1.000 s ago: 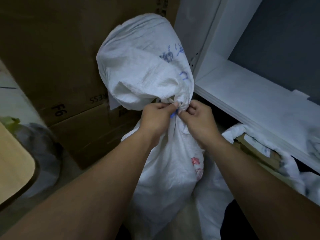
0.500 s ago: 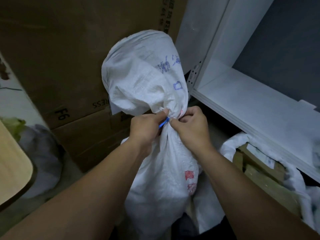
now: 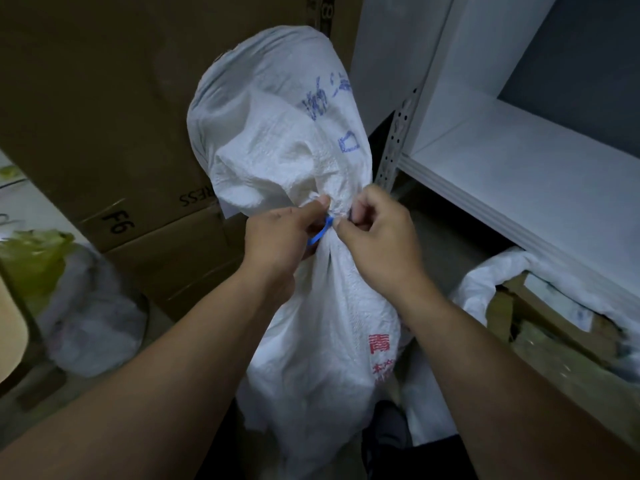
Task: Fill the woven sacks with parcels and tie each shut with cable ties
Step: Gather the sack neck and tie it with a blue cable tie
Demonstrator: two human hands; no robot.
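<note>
Woven sack (image 3: 311, 306): upright at frame centre, neck gathered.
Left hand (image 3: 277, 240): at 9 o'clock of neck, pinching cable tie's tail.
Right hand (image 3: 377, 244): at 3 o'clock, fingers curled, pinching at the neck.
Cable tie (image 3: 320, 233): blue, around neck.

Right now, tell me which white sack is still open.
The sack by the shelf, at right: its mouth gapes, showing cardboard parcels inside. The sack in the hands has its neck bunched, a blue cable tie round it.
</note>
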